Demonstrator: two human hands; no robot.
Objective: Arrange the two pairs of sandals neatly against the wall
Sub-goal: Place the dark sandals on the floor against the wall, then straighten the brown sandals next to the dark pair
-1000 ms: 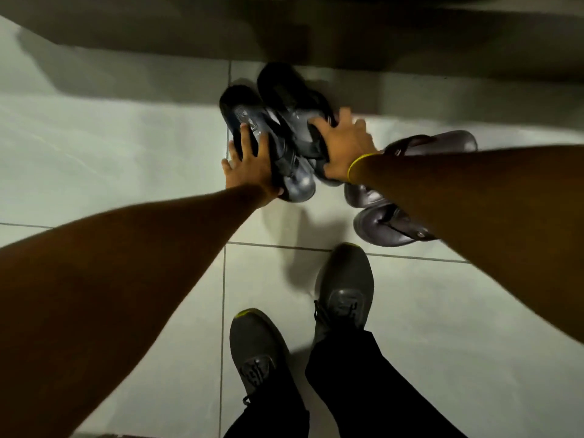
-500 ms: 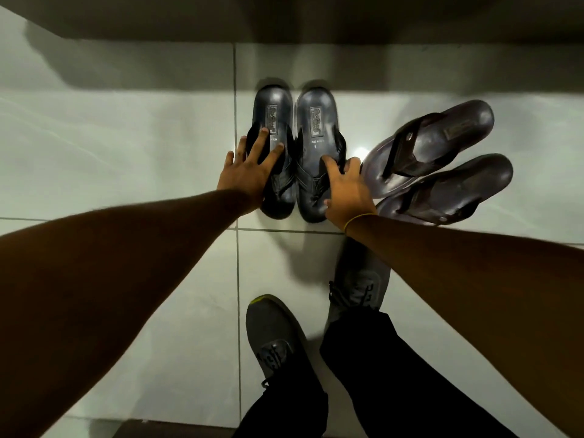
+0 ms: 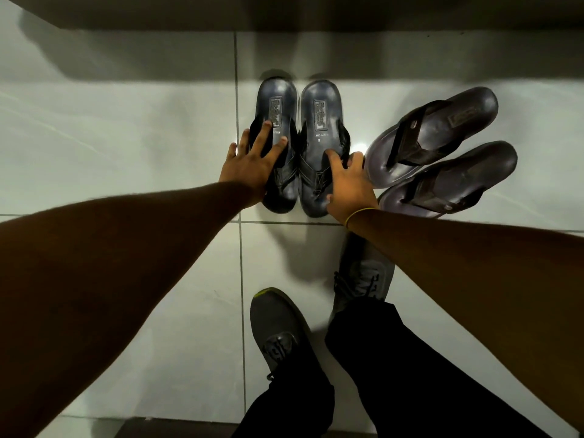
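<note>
Two black sandals lie side by side on the white tiled floor, heels near the wall (image 3: pixel 284 11). My left hand (image 3: pixel 249 165) rests flat with spread fingers on the straps of the left black sandal (image 3: pixel 278 99). My right hand (image 3: pixel 350 188) grips the right black sandal (image 3: pixel 319 134), thumb on the insole and fingers over its right edge. Two brown sandals lie to the right, angled toward the upper right: the upper one (image 3: pixel 442 121) and the lower one (image 3: pixel 458 175). They touch each other and sit apart from the wall.
My own grey shoes stand on the tiles just below the sandals, the left shoe (image 3: pixel 278 330) and the right shoe (image 3: pixel 363 279), with dark trouser legs above them. The wall's shadow falls across the floor tiles (image 3: pixel 126 137) at the top.
One second ago both hands held the black sandals, tilted and overlapping. They now lie flat and parallel. Since half a second ago, nothing visibly moved.
</note>
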